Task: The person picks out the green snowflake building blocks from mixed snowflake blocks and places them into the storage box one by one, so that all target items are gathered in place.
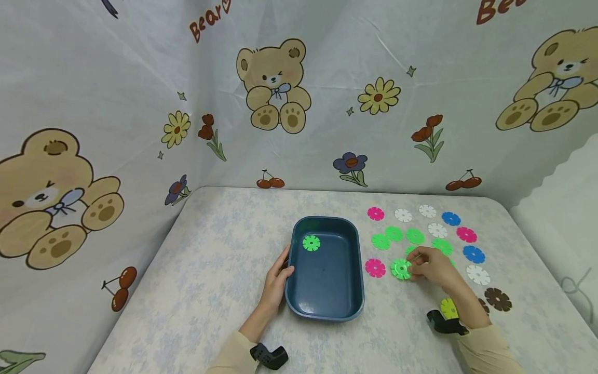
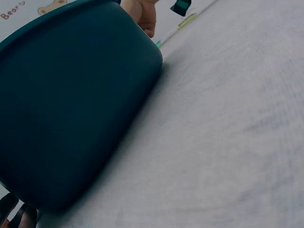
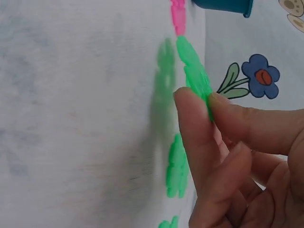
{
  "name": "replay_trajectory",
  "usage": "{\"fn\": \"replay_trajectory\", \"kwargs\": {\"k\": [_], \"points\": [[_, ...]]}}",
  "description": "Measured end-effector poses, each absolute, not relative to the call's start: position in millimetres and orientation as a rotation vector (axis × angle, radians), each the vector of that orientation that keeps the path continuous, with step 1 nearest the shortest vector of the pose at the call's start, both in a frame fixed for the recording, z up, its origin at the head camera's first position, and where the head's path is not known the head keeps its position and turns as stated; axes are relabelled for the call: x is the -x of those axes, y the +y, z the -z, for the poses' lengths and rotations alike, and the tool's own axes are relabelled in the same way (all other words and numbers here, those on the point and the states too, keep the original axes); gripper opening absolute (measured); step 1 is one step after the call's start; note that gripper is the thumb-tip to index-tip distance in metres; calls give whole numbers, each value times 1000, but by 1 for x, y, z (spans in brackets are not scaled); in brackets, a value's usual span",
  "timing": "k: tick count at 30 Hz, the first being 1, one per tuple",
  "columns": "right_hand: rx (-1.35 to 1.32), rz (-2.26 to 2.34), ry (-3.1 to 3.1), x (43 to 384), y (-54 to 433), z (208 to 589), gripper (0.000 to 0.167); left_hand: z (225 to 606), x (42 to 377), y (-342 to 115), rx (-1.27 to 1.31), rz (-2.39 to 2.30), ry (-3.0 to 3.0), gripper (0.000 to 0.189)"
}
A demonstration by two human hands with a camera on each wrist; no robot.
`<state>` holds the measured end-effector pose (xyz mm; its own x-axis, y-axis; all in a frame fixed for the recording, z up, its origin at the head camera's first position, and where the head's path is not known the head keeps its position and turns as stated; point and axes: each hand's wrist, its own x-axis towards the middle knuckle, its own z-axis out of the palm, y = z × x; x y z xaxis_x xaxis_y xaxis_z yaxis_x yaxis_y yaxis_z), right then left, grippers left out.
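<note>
My right hand (image 1: 432, 267) pinches a green notched disc (image 1: 400, 269) between thumb and fingertips. In the right wrist view the held disc (image 3: 194, 66) is tilted on edge, raised off the table with its shadow beside it. Around that hand lie more flat discs, among them a green disc (image 1: 415, 236) and a pink disc (image 1: 375, 268). At the left side of a dark blue plastic tray (image 1: 324, 315), my left hand (image 1: 275, 283) grips the wall, thumb at the rim and fingers along the outside. One green disc (image 1: 311, 243) lies inside, near the tray's far left corner.
White, blue, pink and brown discs lie spread right of the tray, such as a blue disc (image 1: 474, 254) and a brown disc (image 1: 498, 299). A yellow disc (image 1: 449, 308) sits near my right wrist. Bear-print cloth (image 1: 322, 104) hangs behind the pale table (image 1: 224, 249).
</note>
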<state>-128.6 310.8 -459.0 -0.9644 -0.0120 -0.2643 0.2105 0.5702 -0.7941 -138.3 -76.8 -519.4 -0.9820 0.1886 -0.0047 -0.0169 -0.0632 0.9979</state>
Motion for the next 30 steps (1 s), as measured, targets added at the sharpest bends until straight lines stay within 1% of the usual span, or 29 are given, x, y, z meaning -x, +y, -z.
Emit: {"fn": "replay_trajectory", "kwargs": {"k": [7,15,20,30], "points": [[-122,1388,2607,133,296,444,33,520,137,-78,-190,-2164,2066,55],[-56,1518,2580,150,255,421,37,520,137,-77,-203,-2185,2040,55],[-12,1554,2542,161,223,415,35,520,137,-76,-200,-2181,2050,55],[149,1506,2491,179,171,424,29,519,136,-75,-190,-2163,2078,55]]}}
